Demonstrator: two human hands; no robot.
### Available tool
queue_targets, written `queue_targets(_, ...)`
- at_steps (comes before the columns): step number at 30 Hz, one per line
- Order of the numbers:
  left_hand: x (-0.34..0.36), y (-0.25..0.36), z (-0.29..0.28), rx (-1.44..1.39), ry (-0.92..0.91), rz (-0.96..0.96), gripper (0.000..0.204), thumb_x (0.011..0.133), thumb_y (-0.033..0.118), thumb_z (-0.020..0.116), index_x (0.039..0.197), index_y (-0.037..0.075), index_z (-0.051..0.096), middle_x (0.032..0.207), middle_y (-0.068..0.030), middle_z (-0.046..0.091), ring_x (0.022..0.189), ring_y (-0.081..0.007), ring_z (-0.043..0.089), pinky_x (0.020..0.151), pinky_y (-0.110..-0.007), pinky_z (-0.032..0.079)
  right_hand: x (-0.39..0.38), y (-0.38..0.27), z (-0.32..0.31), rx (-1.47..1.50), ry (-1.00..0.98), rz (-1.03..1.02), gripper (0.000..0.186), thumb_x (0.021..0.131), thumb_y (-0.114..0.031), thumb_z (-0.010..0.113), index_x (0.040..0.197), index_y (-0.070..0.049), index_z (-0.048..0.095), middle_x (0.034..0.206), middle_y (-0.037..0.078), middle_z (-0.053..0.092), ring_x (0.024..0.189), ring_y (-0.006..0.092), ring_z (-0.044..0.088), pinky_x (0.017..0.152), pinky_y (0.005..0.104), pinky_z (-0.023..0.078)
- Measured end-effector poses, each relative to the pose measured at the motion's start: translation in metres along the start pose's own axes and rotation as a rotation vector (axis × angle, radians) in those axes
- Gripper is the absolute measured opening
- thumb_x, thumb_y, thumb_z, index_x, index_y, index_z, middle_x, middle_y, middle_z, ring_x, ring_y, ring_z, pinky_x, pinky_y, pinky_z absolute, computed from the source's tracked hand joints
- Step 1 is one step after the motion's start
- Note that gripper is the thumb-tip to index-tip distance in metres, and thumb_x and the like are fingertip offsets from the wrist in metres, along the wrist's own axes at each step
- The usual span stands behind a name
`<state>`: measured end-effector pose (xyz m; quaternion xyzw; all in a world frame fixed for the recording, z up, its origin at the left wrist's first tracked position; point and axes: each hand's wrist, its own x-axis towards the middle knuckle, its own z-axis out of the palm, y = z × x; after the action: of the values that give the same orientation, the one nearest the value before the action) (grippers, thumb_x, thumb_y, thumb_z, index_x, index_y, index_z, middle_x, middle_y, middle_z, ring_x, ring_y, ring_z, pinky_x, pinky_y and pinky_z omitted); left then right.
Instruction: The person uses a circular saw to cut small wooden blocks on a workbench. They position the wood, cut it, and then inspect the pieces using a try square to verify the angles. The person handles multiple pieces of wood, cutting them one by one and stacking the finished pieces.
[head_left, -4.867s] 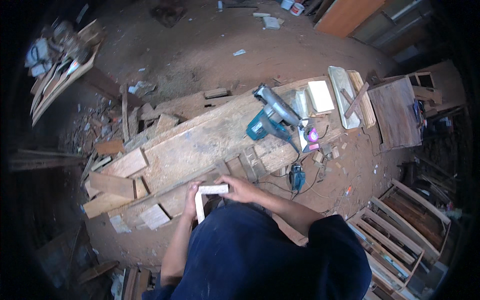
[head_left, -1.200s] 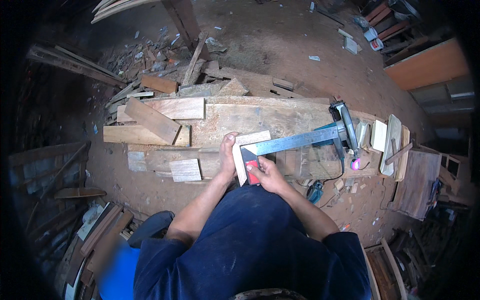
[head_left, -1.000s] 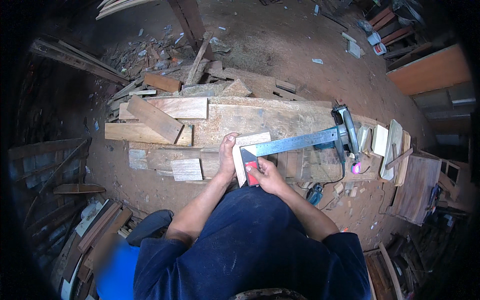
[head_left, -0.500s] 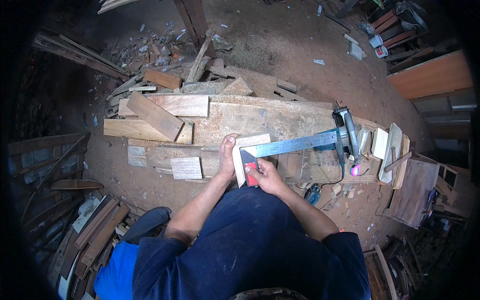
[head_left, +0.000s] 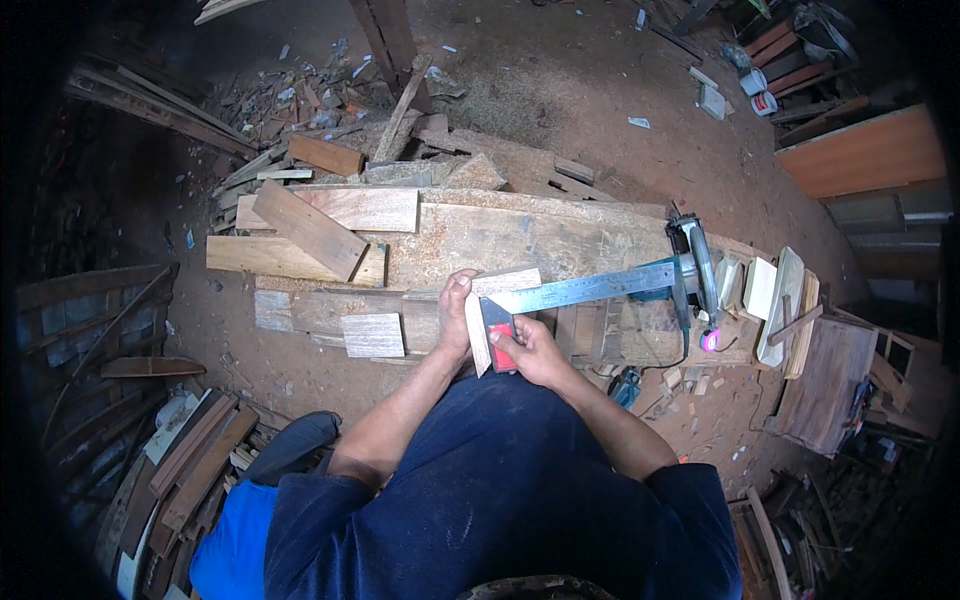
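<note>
- the left hand (head_left: 456, 318) is clasped over the left edge of a pale l-shaped wooden piece (head_left: 488, 300), thumb up along its top corner and fingers wrapped around the side.
- the right hand (head_left: 528, 350) is closed around the red handle of a try square (head_left: 560, 298), pressing that handle against the lower leg of the wooden piece.
- the square's long steel blade runs right and slightly upward from the hands, lying flat along the upper arm of the wooden piece and out over the wide plank (head_left: 520, 235).
- the wooden piece sits on the near edge of that plank, just in front of the person's chest, between the two hands.
- at the blade's far tip stands a circular saw (head_left: 692, 268) with a teal body; the tip seems to touch it, though the fisheye bend makes that hard to tell.
- left of the hands, a small square offcut (head_left: 372, 335) lies on a lower board, near but apart from the left hand.
- further left, a short board (head_left: 308, 230) lies slantwise across two longer planks.
- offcuts and scrap wood (head_left: 290, 100) are scattered over the dirt floor beyond the planks.
</note>
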<state>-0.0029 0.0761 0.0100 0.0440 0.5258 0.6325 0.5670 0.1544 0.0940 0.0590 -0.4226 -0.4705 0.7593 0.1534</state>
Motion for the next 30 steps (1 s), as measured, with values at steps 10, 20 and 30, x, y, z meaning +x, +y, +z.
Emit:
queue_targets(10,0.005,0.014,0.005,-0.205,-0.042,-0.114,0.057,0.094,0.054,0.059,0.125,0.006,0.055,0.113,-0.0115,0.063,0.104,-0.0244,0.062,0.093,-0.040,0.051,0.002,-0.001,-0.009,0.026,0.035,-0.019,0.022,0.103,-0.011,0.063,0.121,0.002,0.063,0.107,0.004,0.070,0.093,0.0083,0.063,0.083,0.0287,0.053)
queue_targets(20,0.003,0.026,0.018,-0.206,-0.120,-0.158,0.059,0.094,0.054,0.059,0.126,0.006,0.052,0.115,-0.0141,0.063,0.105,-0.0264,0.063,0.093,-0.043,0.052,0.024,0.028,-0.028,-0.086,0.067,0.022,0.022,0.102,-0.014,0.065,0.116,0.002,0.063,0.103,0.006,0.071,0.090,0.0101,0.064,0.082,0.0293,0.053)
queue_targets(30,0.009,0.020,0.018,-0.105,-0.133,-0.038,0.055,0.094,0.049,0.059,0.125,0.004,0.054,0.108,-0.0115,0.063,0.101,-0.0220,0.062,0.091,-0.039,0.052,0.029,0.024,-0.028,-0.050,0.064,0.091,0.018,0.104,-0.009,0.060,0.118,0.003,0.065,0.105,0.006,0.073,0.092,0.0101,0.066,0.083,0.0290,0.055)
